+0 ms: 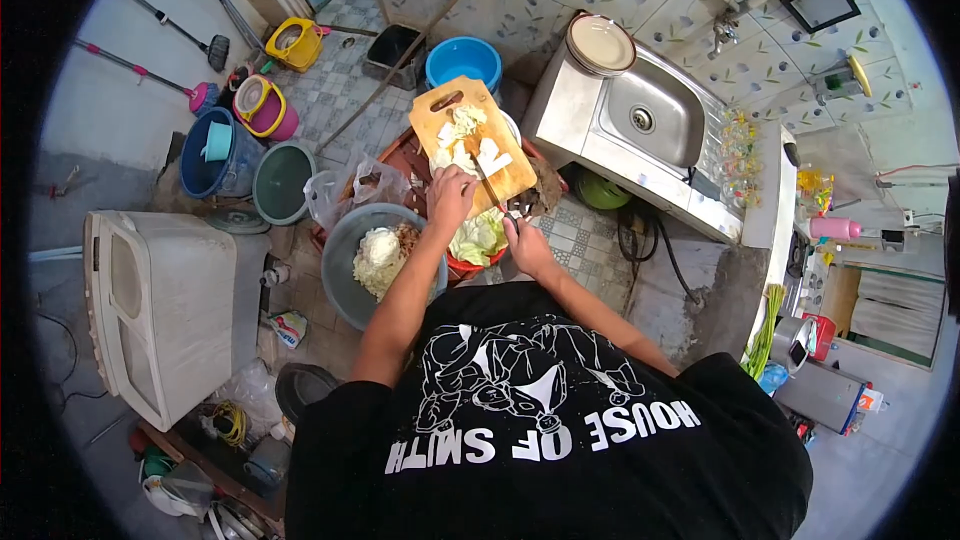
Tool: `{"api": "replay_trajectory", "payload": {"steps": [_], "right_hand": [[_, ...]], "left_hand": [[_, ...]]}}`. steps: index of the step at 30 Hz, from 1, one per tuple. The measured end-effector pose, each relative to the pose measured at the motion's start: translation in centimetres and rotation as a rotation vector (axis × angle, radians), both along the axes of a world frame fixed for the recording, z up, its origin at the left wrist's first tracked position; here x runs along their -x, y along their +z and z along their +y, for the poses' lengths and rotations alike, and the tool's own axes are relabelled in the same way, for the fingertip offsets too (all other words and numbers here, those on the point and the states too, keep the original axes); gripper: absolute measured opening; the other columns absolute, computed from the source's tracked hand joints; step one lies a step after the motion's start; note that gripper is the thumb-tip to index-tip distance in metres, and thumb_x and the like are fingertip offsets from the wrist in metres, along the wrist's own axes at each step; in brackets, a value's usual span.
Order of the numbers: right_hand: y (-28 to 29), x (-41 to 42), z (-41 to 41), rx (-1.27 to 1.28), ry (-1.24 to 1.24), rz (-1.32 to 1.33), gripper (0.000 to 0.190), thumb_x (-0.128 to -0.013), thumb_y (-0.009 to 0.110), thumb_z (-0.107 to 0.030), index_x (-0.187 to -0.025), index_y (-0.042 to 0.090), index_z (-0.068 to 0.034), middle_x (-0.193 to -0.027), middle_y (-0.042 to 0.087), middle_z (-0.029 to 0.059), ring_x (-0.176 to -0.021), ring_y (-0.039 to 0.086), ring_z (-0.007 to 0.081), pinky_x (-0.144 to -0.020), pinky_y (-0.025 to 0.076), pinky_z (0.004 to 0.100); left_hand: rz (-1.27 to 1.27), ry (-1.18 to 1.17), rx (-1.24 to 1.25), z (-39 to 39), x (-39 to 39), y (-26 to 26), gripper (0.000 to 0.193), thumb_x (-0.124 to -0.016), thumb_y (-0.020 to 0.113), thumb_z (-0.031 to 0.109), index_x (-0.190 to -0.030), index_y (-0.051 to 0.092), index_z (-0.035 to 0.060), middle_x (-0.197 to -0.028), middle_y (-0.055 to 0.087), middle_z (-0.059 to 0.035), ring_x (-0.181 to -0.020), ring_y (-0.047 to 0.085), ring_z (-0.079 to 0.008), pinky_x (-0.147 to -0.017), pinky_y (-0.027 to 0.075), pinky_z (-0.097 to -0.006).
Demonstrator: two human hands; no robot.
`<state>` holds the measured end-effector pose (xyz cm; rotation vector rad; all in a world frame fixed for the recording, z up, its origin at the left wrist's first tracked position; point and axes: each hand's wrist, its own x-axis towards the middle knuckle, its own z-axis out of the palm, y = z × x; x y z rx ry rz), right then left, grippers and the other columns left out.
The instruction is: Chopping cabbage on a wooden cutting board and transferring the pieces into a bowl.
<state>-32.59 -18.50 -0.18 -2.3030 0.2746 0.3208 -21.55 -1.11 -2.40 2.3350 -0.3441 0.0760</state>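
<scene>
A wooden cutting board (517, 174) with a handle slot lies before me, bearing cut pieces of pale cabbage (466, 121). My right hand (529, 246) grips the dark handle of a kitchen knife (487, 184), whose blade slants across the board. At the board's left edge, the bent fingers of my left hand (451, 199) hold down cabbage near the blade; the fingertips partly hide it. Below the board, cabbage leaves (480, 236) lie in a red container (461, 264). Beside my left forearm, a large grey basin (341, 274) holds white powder, shredded pale food and brown bits (386, 259).
A clear plastic bag (330, 199) lies left of the board. Beyond the board stands a blue basin (463, 52). To the right are a steel sink (660, 116) and stacked plates (600, 43). Buckets (285, 178) and a white washing machine (172, 300) stand at left.
</scene>
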Motion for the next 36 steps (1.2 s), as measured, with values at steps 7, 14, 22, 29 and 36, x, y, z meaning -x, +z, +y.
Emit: {"api": "replay_trajectory", "payload": {"steps": [7,14,22,29,36], "right_hand": [[1.1,5.6,-3.9,-0.085,-0.026,-0.029,0.048,-0.100,0.049,-0.042,-0.094,0.062,0.003,-0.080,0.065,0.0280,-0.080,0.064,0.0454,-0.072,0.049,0.0512],[2.7,-2.6,-3.5,-0.118,-0.105,-0.237,0.038,-0.087,0.072,-0.035,-0.079,0.056,-0.001,-0.061,0.053,0.0108,-0.057,0.050,0.0207,-0.058,0.044,0.0368],[-0.9,-10.9,-1.6,-0.143,-0.258,-0.377,0.033,-0.077,0.080,-0.024,-0.075,0.055,-0.002,-0.063,0.056,0.0083,-0.058,0.055,0.0206,-0.060,0.047,0.0370],[-2.2,-11.0,1.1,-0.427,-0.328,-0.249,0.027,-0.081,0.077,-0.015,-0.076,0.054,-0.002,-0.065,0.062,0.0082,-0.055,0.061,0.0161,-0.053,0.051,0.0335],[-3.5,-8.7,-1.5,-0.604,-0.501,-0.128,0.025,-0.086,0.072,-0.013,-0.079,0.049,-0.005,-0.069,0.066,0.0090,-0.054,0.063,0.0133,-0.048,0.051,0.0276]], "left_hand": [[-0.104,-0.019,-0.119,-0.1,0.8,1.1,0.020,-0.082,0.073,0.021,-0.097,0.072,0.0087,-0.103,0.060,-0.0052,-0.105,0.055,-0.0268,-0.088,0.042,-0.0429],[-0.201,-0.047,-0.163,1.5,0.0,0.3,0.023,-0.085,0.070,0.023,-0.101,0.070,0.0065,-0.112,0.063,-0.0061,-0.109,0.056,-0.0252,-0.089,0.041,-0.0416],[0.007,0.294,0.251,0.3,-1.1,3.8,0.018,-0.092,0.063,0.016,-0.101,0.068,0.0014,-0.095,0.069,-0.0151,-0.094,0.065,-0.0332,-0.080,0.051,-0.0410],[-0.249,-0.029,0.158,-1.9,-2.9,5.9,0.016,-0.087,0.067,0.014,-0.099,0.070,0.0046,-0.102,0.068,-0.0095,-0.096,0.064,-0.0302,-0.083,0.050,-0.0409],[-0.133,-0.215,-0.070,-1.0,0.8,2.7,0.020,-0.079,0.073,0.016,-0.097,0.073,0.0069,-0.111,0.062,-0.0072,-0.107,0.057,-0.0271,-0.090,0.045,-0.0409]]}}
